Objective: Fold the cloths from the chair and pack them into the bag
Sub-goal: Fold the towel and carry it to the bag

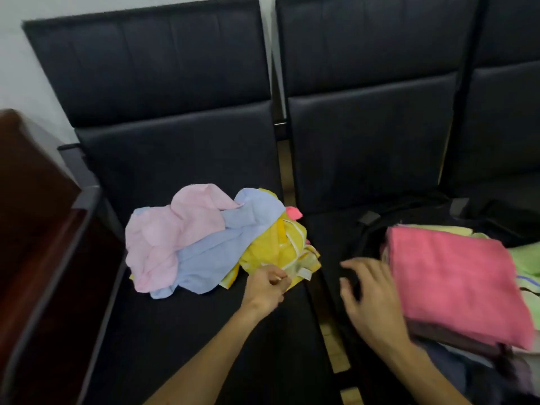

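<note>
A loose heap of cloths lies on the left black chair seat (181, 331): a pale pink cloth (175, 229), a light blue cloth (222, 249) and a yellow cloth with white stripes (280, 252). My left hand (267, 287) pinches the near edge of the yellow cloth. On the right seat, a folded pink cloth (450, 282) tops a stack in the open black bag (377, 226), with green cloths (526, 258) beneath. My right hand (371, 293) hovers, fingers spread, just left of the folded pink cloth, holding nothing.
A dark wooden piece of furniture (35, 229) stands at the left beside the chair's armrest (84, 197). A narrow gap (333, 340) showing tiled floor separates the two seats. A small bright pink cloth scrap (293, 213) peeks from behind the heap.
</note>
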`<state>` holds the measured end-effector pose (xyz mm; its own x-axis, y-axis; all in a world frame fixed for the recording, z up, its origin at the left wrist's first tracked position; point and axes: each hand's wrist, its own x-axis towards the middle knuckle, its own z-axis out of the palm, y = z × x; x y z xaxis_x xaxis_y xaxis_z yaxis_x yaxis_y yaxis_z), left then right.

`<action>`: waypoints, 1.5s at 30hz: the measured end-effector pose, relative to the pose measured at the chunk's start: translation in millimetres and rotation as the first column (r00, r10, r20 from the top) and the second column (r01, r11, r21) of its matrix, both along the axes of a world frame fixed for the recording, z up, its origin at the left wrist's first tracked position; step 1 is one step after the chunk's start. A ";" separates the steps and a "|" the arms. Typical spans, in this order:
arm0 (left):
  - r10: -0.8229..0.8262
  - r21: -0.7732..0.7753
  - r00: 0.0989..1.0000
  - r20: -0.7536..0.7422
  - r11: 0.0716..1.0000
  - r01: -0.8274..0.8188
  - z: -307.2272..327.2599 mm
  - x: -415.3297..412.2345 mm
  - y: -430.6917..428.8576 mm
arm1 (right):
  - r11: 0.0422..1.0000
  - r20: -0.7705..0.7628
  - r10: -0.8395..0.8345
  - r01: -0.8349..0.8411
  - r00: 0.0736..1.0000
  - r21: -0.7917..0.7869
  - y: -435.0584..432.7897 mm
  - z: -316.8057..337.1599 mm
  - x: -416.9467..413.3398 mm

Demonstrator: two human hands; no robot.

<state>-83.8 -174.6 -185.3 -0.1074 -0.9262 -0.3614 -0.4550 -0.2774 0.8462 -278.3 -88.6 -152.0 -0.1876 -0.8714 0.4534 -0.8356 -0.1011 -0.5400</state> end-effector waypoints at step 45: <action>-0.276 -0.248 0.896 0.348 0.895 0.372 131.6 123.6 96.5 | 0.833 0.282 0.311 -0.403 0.908 0.378 40.5 54.5 144.7</action>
<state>39.8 -78.1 -53.7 -0.3527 -0.9260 -0.1348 -0.7165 0.1746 0.6754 -133.6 -48.1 -97.4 0.1282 -0.9916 0.0172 -0.6545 -0.0976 -0.7497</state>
